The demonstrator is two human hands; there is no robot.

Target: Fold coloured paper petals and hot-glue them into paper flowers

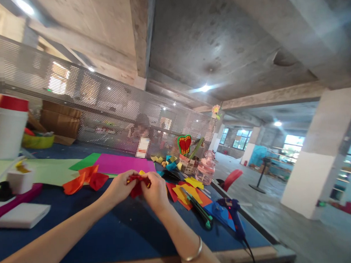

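Both my hands meet over the middle of the blue table, pinching one small piece of red paper [136,192] with a bit of yellow at its top. My left hand [124,187] is closed on its left side, and my right hand [155,189], below a wrist with a silver bangle [194,253], is closed on its right side. The fingers hide much of the paper's shape. Left of my hands lie folded orange paper pieces [80,180] and a red one [98,181]. Close on the right are yellow paper pieces [186,193] with a green utility knife [200,208] across them.
A blue glue gun [233,215] with a cord lies by the right edge. A pink clear jug [205,169] stands behind it. Purple paper [122,162] lies before the perforated metal screen [112,115]. At left are a white box [23,215] and a red-topped white container [7,128].
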